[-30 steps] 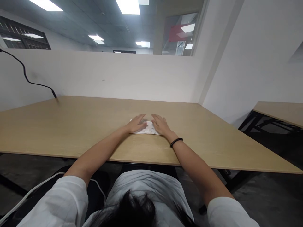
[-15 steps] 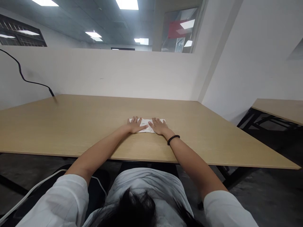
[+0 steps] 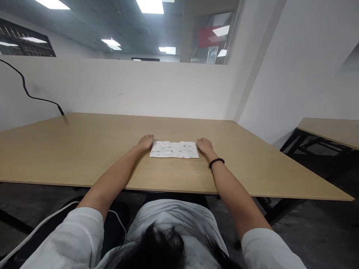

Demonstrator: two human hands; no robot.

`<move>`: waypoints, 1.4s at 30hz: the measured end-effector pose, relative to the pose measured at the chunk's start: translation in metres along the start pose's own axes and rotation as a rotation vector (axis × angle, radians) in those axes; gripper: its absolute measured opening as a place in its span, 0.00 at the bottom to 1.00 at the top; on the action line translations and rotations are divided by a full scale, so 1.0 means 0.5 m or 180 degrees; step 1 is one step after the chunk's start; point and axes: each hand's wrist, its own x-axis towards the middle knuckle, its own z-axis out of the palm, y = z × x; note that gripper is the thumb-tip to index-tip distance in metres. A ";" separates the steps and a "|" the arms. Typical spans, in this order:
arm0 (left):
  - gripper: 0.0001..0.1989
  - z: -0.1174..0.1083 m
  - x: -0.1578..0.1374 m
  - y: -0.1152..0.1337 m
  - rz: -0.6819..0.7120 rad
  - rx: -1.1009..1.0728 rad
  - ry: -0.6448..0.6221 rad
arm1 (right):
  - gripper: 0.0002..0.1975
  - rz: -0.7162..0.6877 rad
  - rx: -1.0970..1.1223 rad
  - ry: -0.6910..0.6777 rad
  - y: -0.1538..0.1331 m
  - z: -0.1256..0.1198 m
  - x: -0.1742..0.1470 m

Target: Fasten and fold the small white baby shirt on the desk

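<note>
A folded white cloth (image 3: 174, 150) with a small green and grey print lies flat on the wooden table. Its far edge dips slightly near the middle; I cannot tell what kind of cloth it is. At its far left corner is my left hand (image 3: 146, 142), closed, with the fingers curled against the edge. My right hand (image 3: 205, 145) is closed in the same way at the far right corner. The fingertips of both are partly hidden, but they appear to pinch the corners. A black bead bracelet (image 3: 216, 162) circles my right wrist.
The light wooden table (image 3: 92, 149) meets a low white partition (image 3: 146, 89) at its far edge. A black cable (image 3: 42, 98) runs down to the table's far left corner. Another table (image 3: 333, 129) stands at the right.
Both hands lay flat and spread on the cloth before. They have moved outward to its two sides and closed, leaving its printed top uncovered.
</note>
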 end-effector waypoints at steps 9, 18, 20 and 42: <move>0.14 -0.009 -0.007 -0.013 0.0230 -0.0812 -0.0402 | 0.15 0.0047 0.0238 -0.0049 -0.009 0.012 0.002; 0.12 -0.017 -0.015 -0.014 0.0278 -0.0859 -0.0488 | 0.14 -0.0026 0.0439 -0.0067 -0.002 0.010 0.008; 0.12 -0.014 -0.012 -0.016 0.0272 -0.0852 -0.0445 | 0.14 -0.0032 0.0474 -0.0093 0.001 0.008 0.010; 0.13 -0.004 -0.008 -0.014 0.0550 -0.0407 -0.0424 | 0.14 -0.0015 0.0257 -0.0125 0.004 0.010 0.009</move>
